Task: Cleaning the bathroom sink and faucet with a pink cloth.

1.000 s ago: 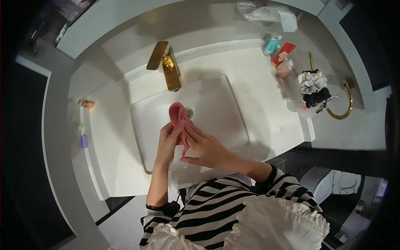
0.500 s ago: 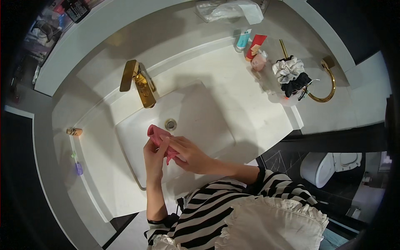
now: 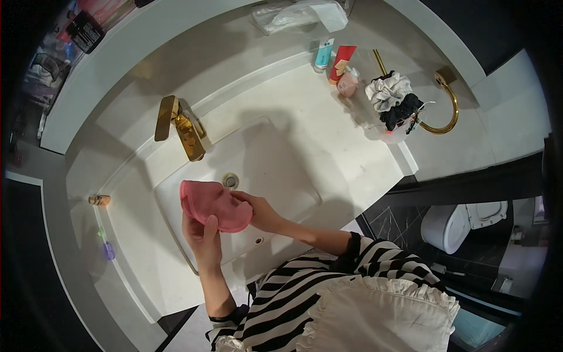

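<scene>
Over the white basin [image 3: 293,158], both hands now hold a pink cloth [image 3: 214,205] spread flat where it was bunched a moment ago: left hand [image 3: 203,234] gripping at 6 o'clock, right hand [image 3: 261,211] pinching at 3 o'clock, below the gold tap [image 3: 182,129].

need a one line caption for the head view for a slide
Both hands, left hand and right hand, hold a pink cloth over a white sink.
</scene>
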The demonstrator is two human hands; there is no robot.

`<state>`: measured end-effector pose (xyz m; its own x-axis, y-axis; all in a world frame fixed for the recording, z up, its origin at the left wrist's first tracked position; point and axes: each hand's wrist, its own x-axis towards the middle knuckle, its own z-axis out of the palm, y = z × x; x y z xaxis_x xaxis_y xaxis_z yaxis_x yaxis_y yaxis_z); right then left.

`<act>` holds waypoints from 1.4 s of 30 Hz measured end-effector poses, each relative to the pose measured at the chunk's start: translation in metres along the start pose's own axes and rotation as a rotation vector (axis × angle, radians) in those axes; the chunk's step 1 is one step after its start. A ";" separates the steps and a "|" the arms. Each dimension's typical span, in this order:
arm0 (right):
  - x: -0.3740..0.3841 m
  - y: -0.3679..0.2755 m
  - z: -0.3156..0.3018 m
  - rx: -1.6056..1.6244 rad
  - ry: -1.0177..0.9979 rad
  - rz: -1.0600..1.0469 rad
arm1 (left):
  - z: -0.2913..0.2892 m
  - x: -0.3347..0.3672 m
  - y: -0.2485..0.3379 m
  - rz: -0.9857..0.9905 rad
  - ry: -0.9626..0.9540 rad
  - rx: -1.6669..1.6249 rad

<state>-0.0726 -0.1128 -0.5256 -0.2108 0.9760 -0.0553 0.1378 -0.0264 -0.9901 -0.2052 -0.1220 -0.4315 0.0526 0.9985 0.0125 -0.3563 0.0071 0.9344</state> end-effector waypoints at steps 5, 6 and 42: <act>0.011 -0.006 -0.027 0.168 0.193 -0.005 | -0.035 -0.003 0.003 0.008 0.050 0.057; 0.014 -0.013 -0.033 0.170 0.193 -0.007 | -0.050 -0.005 0.001 -0.052 0.075 0.074; 0.027 0.005 -0.045 0.725 0.246 0.159 | 0.017 0.008 -0.038 -0.250 -0.388 0.574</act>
<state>-0.0338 -0.0771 -0.5263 -0.0095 0.9664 -0.2570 -0.5361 -0.2218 -0.8145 -0.1752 -0.1150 -0.4609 0.4330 0.8791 -0.1992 0.2481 0.0963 0.9639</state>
